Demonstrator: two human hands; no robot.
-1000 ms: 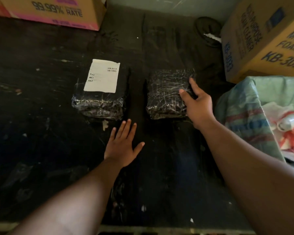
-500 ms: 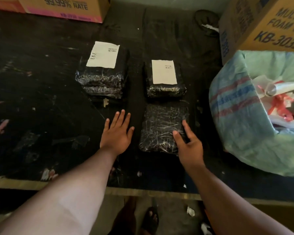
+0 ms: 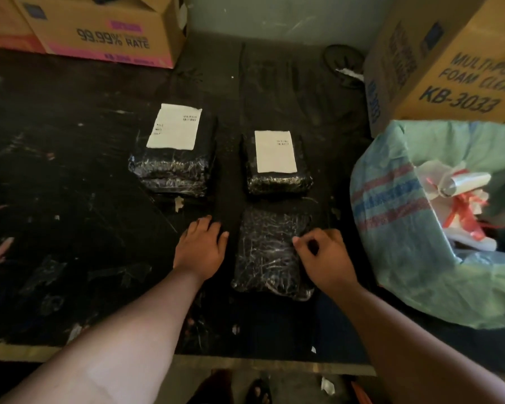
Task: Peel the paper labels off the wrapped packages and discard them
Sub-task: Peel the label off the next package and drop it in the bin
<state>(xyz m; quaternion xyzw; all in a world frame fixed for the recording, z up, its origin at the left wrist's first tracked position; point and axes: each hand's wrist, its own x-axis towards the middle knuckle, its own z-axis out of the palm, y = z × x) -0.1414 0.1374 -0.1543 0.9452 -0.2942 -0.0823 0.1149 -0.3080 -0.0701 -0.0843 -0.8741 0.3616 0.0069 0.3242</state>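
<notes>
The right hand, fingers curled, rests on the bare black shrink-wrapped package but its grip holds nothing visible; the left hand lies loosely curled on the dark bench. With 2 white paper labels unpeeled, hasty pulling could tear them, leaving scraps stuck to the wrap.

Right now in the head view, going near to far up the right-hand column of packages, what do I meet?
Right hand → bare wrapped package → labelled package with its white label → dark tabletop → back wall.
</notes>
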